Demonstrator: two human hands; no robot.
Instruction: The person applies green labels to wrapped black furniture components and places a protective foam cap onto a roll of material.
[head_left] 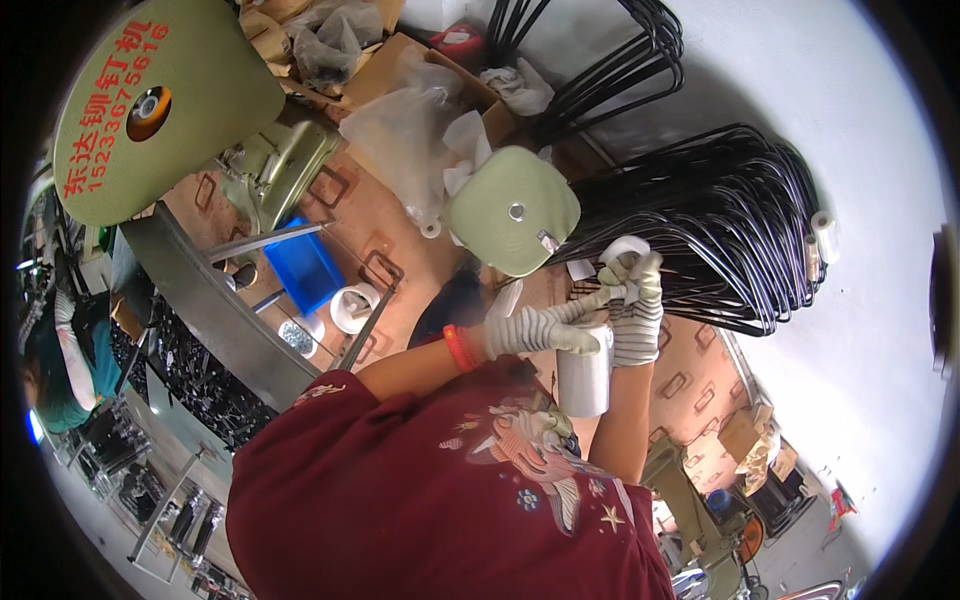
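Observation:
Both my hands wear white gloves with grey stripes and meet in front of me at the near end of a stack of black bent tube frames (700, 220). My left hand (535, 330) is closed at the top of a whitish roll of plastic film (584, 382), its fingers reaching across to the other hand. My right hand (637, 318) is raised beside it, fingers bent and closed near a white ring-shaped piece (624, 247). What its fingertips pinch is too small to make out.
A green stool (513, 210) stands ahead, beside a cardboard box (400, 80) with clear plastic bags. At left are a green machine (170, 110), a metal-edged table (215, 310), a blue bin (305, 268) and a white bucket (354, 308). A white wall (860, 130) bounds the right.

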